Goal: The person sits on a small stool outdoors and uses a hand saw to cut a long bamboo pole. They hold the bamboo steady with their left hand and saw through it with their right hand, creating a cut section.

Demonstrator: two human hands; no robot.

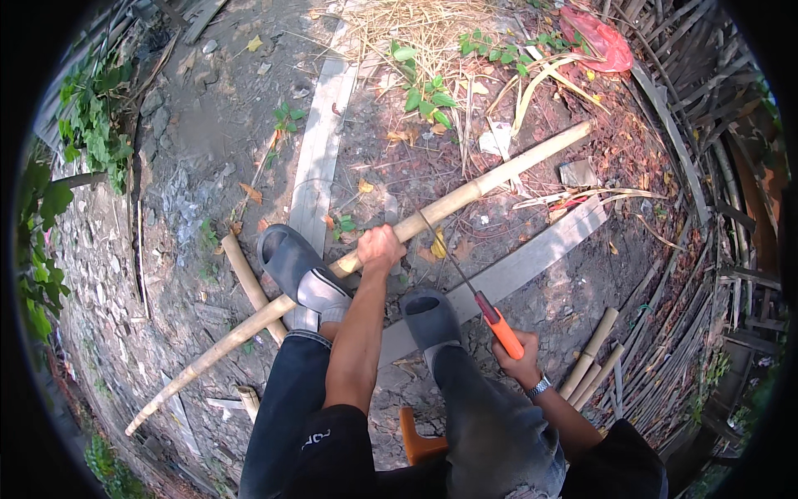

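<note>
A long pale bamboo pole (pixel 490 181) runs slantwise across the ground, from lower left to upper right. My left hand (pixel 381 248) is closed around its middle. Beside that hand, my left foot in a grey slide sandal (pixel 287 256) presses on the pole. In my right hand (pixel 521 359) is the orange handle of a handsaw (pixel 505 334). Its thin blade, seen nearly edge-on, reaches up to the pole just right of my left hand; how deep it sits in the bamboo cannot be made out. A shorter bamboo piece (pixel 248 270) crosses beneath the pole.
Grey boards (pixel 320 154) lie on the dirt, one under my right sandal (pixel 430 318). Short bamboo lengths (pixel 590 353) rest at the right, near a heap of sticks (pixel 665 333). Straw (pixel 407 33) and a red plastic bag (pixel 597 41) are at the far side.
</note>
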